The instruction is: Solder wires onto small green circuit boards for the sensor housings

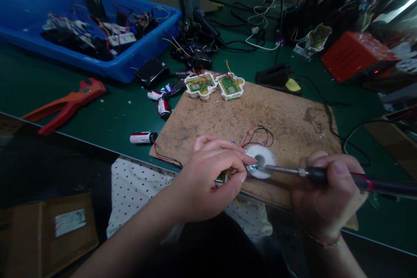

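Note:
My left hand (208, 178) is closed in a pinch on a small part with wires at the near edge of a brown board (286, 117), beside a white round disc (265, 158) with red and black wires. My right hand (327, 191) grips a soldering iron (325, 175); its metal tip touches the disc's left edge next to my left fingertips. What exactly the left fingers pinch is mostly hidden.
Two white housings with green circuit boards (215, 84) lie at the board's far edge. A blue bin (130, 63) of wired parts stands at the back left, red-handled cutters (68, 104) at the left, a cylindrical battery (143, 138) near the board, a red box (355, 54) at the right.

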### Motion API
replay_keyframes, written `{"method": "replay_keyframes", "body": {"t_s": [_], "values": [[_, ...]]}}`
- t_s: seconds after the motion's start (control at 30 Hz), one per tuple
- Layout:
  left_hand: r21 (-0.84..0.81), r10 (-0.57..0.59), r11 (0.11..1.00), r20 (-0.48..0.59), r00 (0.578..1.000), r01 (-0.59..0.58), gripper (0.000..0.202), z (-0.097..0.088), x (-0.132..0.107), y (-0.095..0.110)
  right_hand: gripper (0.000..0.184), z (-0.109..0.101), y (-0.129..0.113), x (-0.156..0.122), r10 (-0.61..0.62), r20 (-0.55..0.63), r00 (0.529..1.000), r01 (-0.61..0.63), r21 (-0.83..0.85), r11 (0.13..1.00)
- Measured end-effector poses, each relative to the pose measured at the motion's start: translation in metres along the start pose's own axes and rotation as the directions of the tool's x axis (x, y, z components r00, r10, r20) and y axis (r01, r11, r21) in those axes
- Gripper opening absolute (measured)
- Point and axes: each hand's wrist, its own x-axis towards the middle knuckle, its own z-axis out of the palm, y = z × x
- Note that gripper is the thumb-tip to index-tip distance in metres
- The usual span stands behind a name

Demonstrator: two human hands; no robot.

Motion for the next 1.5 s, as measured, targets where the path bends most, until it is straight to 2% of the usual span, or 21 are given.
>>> {"method": "replay_keyframes", "body": {"t_s": [0.47, 0.73, 0.93, 1.5], "values": [[-0.004, 0.003, 1.000, -0.006, 1.000, -0.003, 0.014, 0.0002, 0.0005, 0.0003, 0.011, 0.0002, -0.0030, -0.0003, -0.015, 0.090, 0.996, 0.017, -0.020, 1.000], [0.001, 0.001, 1.000, 0.003, 1.000, -0.001, 0.013, 0.0001, 0.0003, -0.0005, 0.012, 0.0001, 0.0036, -0.0010, -0.031, 0.048, 0.998, 0.034, -0.063, 0.997], [0.007, 0.007, 1.000, -0.004, 1.000, -0.007, 0.013, -0.0012, -0.0002, -0.0008, 0.011, 0.0009, 0.0038, -0.0002, -0.059, 0.051, 0.997, 0.062, -0.055, 0.997], [0.013, -0.006, 1.000, -0.015, 1.000, 0.007, 0.014, 0.0007, -0.0005, -0.0008, 0.013, -0.0012, 0.0014, -0.0022, -0.033, 0.084, 0.996, 0.038, -0.067, 0.997]]}}
